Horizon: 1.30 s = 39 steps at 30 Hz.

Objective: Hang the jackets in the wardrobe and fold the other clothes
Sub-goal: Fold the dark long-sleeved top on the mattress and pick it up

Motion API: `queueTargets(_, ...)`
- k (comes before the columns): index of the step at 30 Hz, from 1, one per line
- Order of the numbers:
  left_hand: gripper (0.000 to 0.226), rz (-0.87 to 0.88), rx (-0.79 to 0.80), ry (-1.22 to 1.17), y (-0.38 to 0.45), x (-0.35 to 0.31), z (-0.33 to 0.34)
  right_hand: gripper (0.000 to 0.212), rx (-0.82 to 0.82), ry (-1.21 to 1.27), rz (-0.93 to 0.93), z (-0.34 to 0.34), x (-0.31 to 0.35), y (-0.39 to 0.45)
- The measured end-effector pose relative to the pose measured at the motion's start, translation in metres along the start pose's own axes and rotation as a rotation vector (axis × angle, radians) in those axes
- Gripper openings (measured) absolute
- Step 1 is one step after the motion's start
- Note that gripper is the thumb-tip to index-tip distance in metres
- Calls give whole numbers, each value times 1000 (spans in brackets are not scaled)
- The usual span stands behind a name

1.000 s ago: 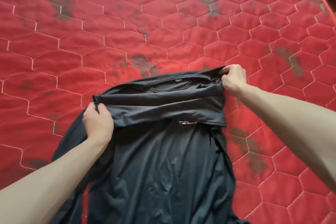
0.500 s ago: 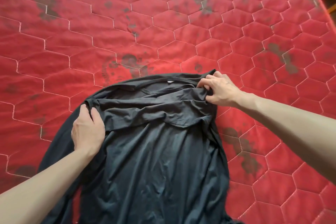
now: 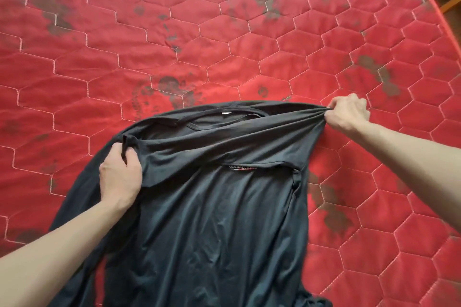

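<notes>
Red quilted mattress (image 3: pixel 174 40), hex stitching, dark stains; black T-shirt (image 3: pixel 214 219) spread on it, mid-fold.

Shirt lies near the person, its lower body running off the bottom edge of view, a band of cloth doubled over just below the collar (image 3: pixel 219 121). Left hand (image 3: pixel 119 174) grips a bunch of fabric at the fold's left end; right hand (image 3: pixel 348 114) pinches the right end, cloth pulled taut between them. Fabric looks thin, light, limp, likely stretchy, so it will probably sag and wrinkle unless held at both corners. Best hold: fold corners or shoulder seams, not mid-panel.
</notes>
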<state>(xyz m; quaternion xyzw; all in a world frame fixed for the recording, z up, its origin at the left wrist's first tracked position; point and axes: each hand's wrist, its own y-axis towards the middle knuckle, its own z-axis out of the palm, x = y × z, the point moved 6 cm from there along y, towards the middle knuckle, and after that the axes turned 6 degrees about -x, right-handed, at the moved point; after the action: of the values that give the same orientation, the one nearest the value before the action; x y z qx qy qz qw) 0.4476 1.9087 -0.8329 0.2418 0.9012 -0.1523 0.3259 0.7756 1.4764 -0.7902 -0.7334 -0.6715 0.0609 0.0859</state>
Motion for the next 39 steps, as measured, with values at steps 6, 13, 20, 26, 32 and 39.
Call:
queueTargets(6,30,-19,58,-22,-7,-1,17,29,78,112,-443,5,25,-30)
queueTargets(13,33,-60,8,-32,-4,0,12,13,170,248,-479,-1,29,-31)
queueTargets(20,32,11,92,-1,2,-3,17,26,29,72,-268,-3,-4,0)
queueTargets(26,25,-64,98,28,-5,-7,19,36,-105,386,-157,24,-27,-74)
queueTargets(32,41,-46,54,78,-51,4,8,11,29,542,-119,78,-67,-218)
queueTargets(39,57,81,-34,407,-162,49,-26,41,74,341,-427,99,-98,-352)
